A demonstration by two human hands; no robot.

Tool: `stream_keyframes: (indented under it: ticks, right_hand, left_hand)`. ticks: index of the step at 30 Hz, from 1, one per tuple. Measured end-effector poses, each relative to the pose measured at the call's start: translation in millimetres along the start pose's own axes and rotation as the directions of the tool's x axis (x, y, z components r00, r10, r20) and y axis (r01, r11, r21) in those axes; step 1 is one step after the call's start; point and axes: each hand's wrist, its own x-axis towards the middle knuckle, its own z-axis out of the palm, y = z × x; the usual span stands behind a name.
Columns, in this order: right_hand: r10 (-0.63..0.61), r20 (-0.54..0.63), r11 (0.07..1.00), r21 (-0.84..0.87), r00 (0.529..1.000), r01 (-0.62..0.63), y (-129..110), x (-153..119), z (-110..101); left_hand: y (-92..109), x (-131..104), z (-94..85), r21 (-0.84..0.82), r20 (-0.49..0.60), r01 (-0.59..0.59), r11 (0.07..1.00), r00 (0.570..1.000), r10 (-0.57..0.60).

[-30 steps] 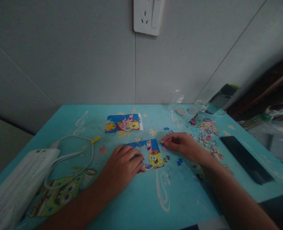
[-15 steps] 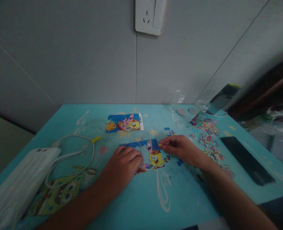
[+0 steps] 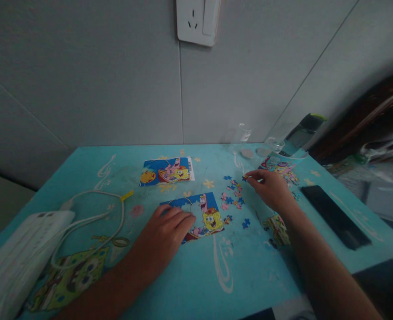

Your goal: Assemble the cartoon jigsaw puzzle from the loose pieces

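A partly joined jigsaw puzzle (image 3: 212,218) with cartoon figures lies mid-table. My left hand (image 3: 172,224) rests on its left side, fingers laid out flat and covering part of the picture. Up and to the right, my right hand (image 3: 268,186) pinches a small dark puzzle piece (image 3: 245,178) between thumb and fingertips. Just left of that hand is a cluster of loose blue and pink pieces (image 3: 229,200). A single blue piece (image 3: 246,223) sits apart, nearer me. Behind the puzzle lies a picture card (image 3: 169,171) with a similar scene.
A white power strip (image 3: 33,249) with a looped cable (image 3: 121,218) occupies the left side. At the right are a black flat object (image 3: 336,218) and another colourful picture (image 3: 284,171), partly behind my hand. Clear cups (image 3: 243,133) stand near the wall.
My right hand has moved away from the puzzle's right edge, up and right to the loose pieces. My left hand stays on the puzzle. The view has shifted slightly.
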Motion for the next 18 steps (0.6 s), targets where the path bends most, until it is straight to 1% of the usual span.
stream_keyframes:
  ticks: [2, 5, 8, 13, 18]
  right_hand:
    - [0.009, 0.020, 0.997, -0.082, 1.000, -0.008, 2.3, 0.2, 1.3]
    - [0.026, 0.059, 0.990, -0.138, 0.998, -0.018, 4.5, 0.8, 4.3]
    - [0.019, 0.090, 0.990, -0.143, 0.996, -0.006, 4.3, 1.2, 7.0]
    - [0.031, 0.094, 0.991, -0.136, 0.995, -0.018, -2.5, -0.8, 7.1]
    - [0.043, 0.120, 0.991, -0.128, 0.992, -0.027, -9.4, -5.1, 7.7]
  left_hand:
    - [0.2, 0.6, -1.8, -0.007, -0.008, -0.004, 1.000, 1.000, 0.004]
    - [0.4, 1.6, -4.5, -0.013, -0.016, -0.018, 1.000, 1.000, 0.018]
    - [0.5, 2.5, -5.6, -0.003, -0.029, -0.027, 1.000, 0.999, 0.026]
    - [0.7, 3.0, -4.2, 0.035, -0.058, -0.051, 0.998, 0.997, 0.053]
    - [1.0, 3.3, -4.7, 0.043, -0.061, -0.071, 0.997, 0.995, 0.073]
